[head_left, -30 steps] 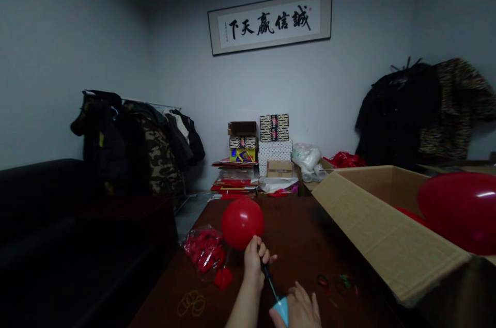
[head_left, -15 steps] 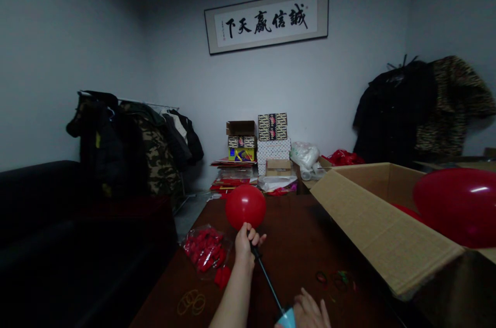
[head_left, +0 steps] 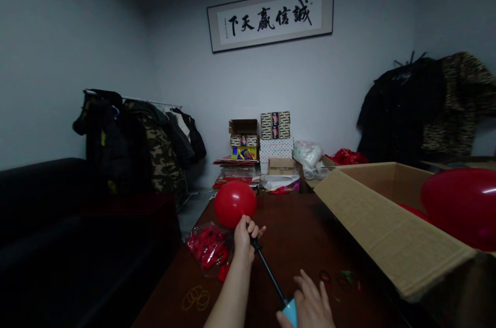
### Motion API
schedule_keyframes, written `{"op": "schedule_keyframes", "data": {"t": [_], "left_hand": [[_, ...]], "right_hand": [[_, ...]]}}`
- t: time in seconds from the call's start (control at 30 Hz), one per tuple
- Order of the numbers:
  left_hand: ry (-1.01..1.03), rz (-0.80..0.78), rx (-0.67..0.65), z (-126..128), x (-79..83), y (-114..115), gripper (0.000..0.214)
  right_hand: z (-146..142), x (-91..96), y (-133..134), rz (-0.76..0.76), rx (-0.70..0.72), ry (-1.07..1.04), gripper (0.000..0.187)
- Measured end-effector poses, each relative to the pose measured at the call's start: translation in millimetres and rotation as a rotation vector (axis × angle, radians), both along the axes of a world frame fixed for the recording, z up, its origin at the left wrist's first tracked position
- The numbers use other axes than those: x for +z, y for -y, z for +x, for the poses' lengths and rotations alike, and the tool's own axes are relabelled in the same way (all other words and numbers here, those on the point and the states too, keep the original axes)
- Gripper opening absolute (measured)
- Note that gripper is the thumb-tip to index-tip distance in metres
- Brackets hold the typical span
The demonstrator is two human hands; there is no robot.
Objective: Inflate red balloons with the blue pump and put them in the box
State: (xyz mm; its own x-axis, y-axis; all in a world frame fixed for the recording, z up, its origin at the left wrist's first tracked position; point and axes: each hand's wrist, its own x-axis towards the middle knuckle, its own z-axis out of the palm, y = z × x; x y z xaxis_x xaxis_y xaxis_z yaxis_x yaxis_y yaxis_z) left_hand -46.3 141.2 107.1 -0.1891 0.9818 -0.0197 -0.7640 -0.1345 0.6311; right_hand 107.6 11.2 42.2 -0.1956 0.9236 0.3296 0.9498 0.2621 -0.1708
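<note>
A round red balloon [head_left: 235,204], partly inflated, stands above the table at the tip of a hand pump. My left hand [head_left: 247,235] is closed round the balloon's neck and the black front end of the pump, hiding the join. From there a dark rod [head_left: 272,275] slopes down right to the pump's light-blue end [head_left: 290,312]. My right hand [head_left: 312,299] lies against this blue end, thumb on its near side and the other fingers stretched out. The palm's contact is partly hidden. Left of my left wrist lies a clear bag of red balloons [head_left: 209,248].
Yellow rubber bands [head_left: 196,298] lie at the table's [head_left: 287,224] left front. Small coloured bands [head_left: 344,280] are right of my right hand. An open cardboard box [head_left: 391,230] holding large red balloons [head_left: 461,206] borders the right side. A black sofa [head_left: 42,204] stands left.
The balloon has tipped slightly left over my left hand. My right hand and the pump's blue end sit a little higher in view. The whole view has shifted slightly.
</note>
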Motion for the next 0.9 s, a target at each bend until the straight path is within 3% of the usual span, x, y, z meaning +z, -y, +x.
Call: {"op": "schedule_keyframes", "data": {"t": [0.13, 0.3, 0.57, 0.7, 0.9], "left_hand": [[-0.028, 0.007, -0.031, 23, -7.2, 13, 0.033], [-0.138, 0.038, -0.112, 44, -19.6, 26, 0.038], [-0.160, 0.070, -0.046, 43, -17.9, 31, 0.041], [-0.143, 0.095, -0.026, 43, -10.7, 29, 0.039], [-0.115, 0.121, 0.006, 33, -5.4, 22, 0.036]], "right_hand": [[-6, 28.2, -11, 0.034, 0.021, -0.071, 0.046], [-15, 50.0, -23, -0.109, 0.019, -0.116, 0.052], [-10, 28.5, -27, -0.249, 0.010, -0.279, 0.058], [-8, 28.8, -26, -0.177, 0.025, -0.295, 0.050], [-6, 21.3, -20, -0.166, 0.014, -0.214, 0.054]]}}
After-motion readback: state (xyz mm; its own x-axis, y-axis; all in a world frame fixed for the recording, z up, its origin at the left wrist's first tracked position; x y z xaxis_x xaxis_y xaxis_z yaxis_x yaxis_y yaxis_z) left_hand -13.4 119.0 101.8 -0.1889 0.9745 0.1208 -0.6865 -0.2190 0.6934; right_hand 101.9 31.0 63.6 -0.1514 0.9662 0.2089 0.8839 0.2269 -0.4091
